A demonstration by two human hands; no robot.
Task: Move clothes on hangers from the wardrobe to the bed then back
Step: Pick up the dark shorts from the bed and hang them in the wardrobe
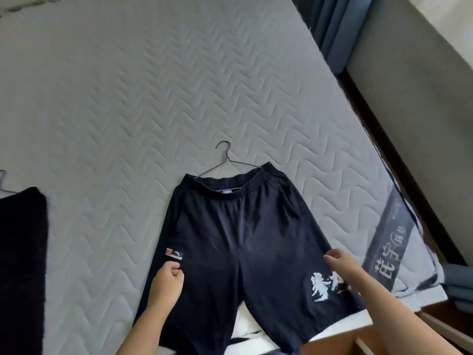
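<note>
Dark navy shorts [230,239] lie flat on the grey quilted mattress [128,98], their waistband on a thin wire hanger [225,160] whose hook points away from me. White printed characters mark the right leg. My left hand [166,280] pinches the outer edge of the left leg just below a small logo patch. My right hand [340,262] grips the outer edge of the right leg. A second dark garment [23,265] lies at the left edge, with part of its hanger [2,180] showing.
The mattress's right side borders a dark wooden bed frame [399,160] and a grey wall [422,85]. Blue curtains [330,29] hang at the top right. A dark label with white characters [389,242] runs along the mattress corner. Folded blue-grey fabric [458,283] sits at the far right.
</note>
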